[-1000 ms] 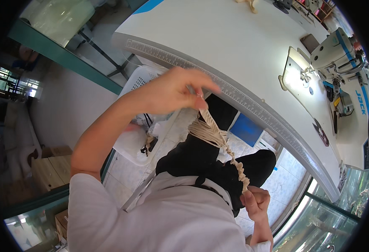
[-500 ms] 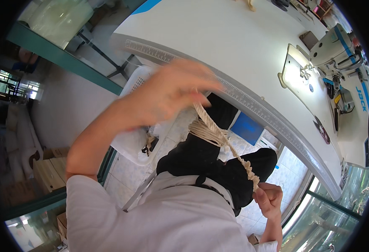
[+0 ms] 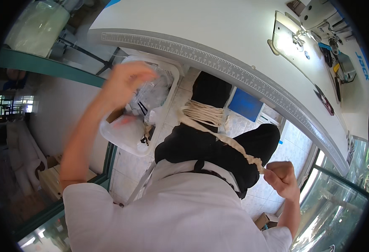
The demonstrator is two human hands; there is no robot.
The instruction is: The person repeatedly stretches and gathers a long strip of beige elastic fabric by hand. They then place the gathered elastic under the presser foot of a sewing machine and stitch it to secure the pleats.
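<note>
My left hand (image 3: 127, 82) is raised over the plastic basket at the left, blurred, its finger shape unclear; no strip shows at it. My right hand (image 3: 281, 178) is closed on the gathered end of a cream fabric strip (image 3: 235, 145), which stretches diagonally across my black-trousered legs, crinkled near that hand. A bundle of cream cords or strips (image 3: 203, 113) lies across my left thigh, beside the strip's far end.
White plastic basket (image 3: 167, 88) with bags at the left. White table (image 3: 201, 21) with a ruler edge ahead, sewing machine (image 3: 323, 21) and scissors (image 3: 325, 101) on its right. Blue box (image 3: 243, 105) below the table; green-framed glass (image 3: 66, 73) at the left.
My left hand has let go of the strip and moved left; the strip now droops across my legs. My right hand has moved right and up in view, still gripping it.
</note>
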